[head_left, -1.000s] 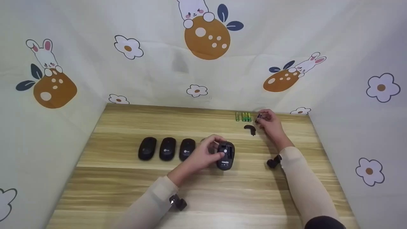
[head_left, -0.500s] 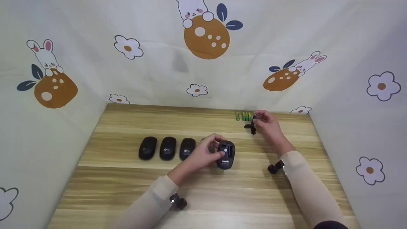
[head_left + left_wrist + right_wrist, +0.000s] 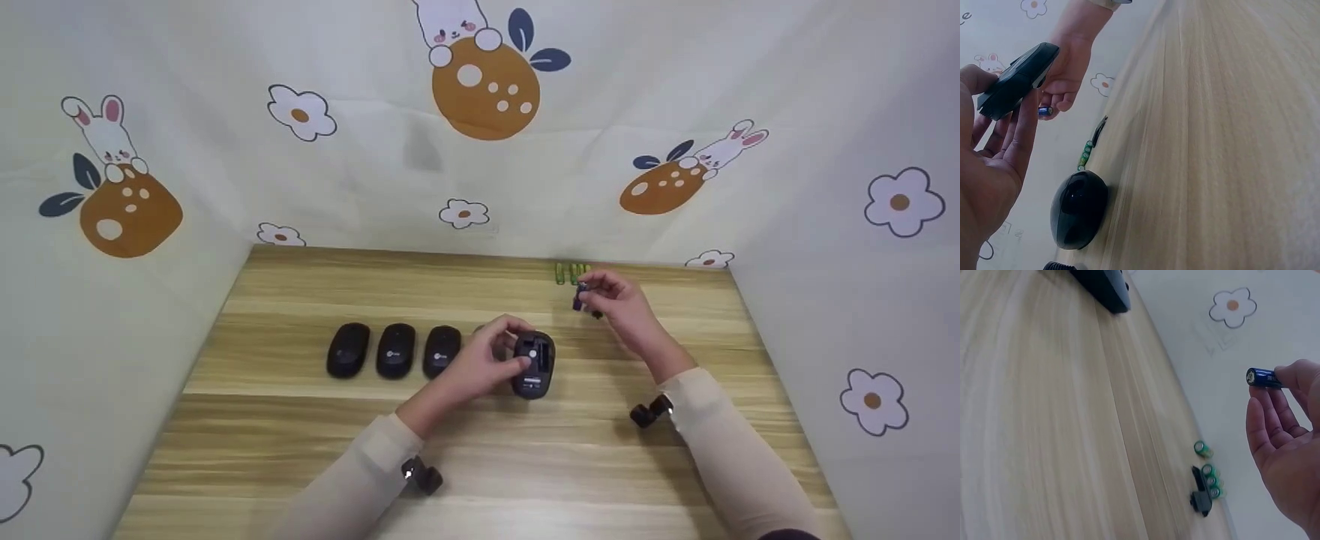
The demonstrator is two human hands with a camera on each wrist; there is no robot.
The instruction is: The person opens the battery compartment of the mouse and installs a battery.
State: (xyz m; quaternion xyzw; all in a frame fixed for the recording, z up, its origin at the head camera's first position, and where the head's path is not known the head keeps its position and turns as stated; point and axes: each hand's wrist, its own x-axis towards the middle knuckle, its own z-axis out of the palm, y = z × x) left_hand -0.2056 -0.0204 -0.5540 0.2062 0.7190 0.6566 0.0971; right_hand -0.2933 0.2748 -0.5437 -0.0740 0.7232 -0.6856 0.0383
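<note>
My left hand (image 3: 484, 356) grips a black computer mouse (image 3: 534, 366) with its underside up and the battery slot uncovered; the left wrist view has this mouse (image 3: 1019, 81) raised above the table. Between thumb and fingers of my right hand (image 3: 621, 307) is a blue-purple battery (image 3: 1264, 377), held in the air to the right of the mouse. Beneath that hand lies a black battery cover (image 3: 1201, 493), mostly hidden in the head view. Several green batteries (image 3: 1212, 481) lie beside the cover, near the table's back edge.
Three black mice stand in a row left of my left hand: one far left (image 3: 349, 350), one in the middle (image 3: 395, 351), one nearest (image 3: 442, 351). Part of another dark object shows behind that hand. A patterned cloth (image 3: 360, 180) closes off the table's back and sides.
My right hand has carried the blue-purple battery left and toward the front, from beside the green batteries to over the battery cover. The left hand and its mouse have stayed in place.
</note>
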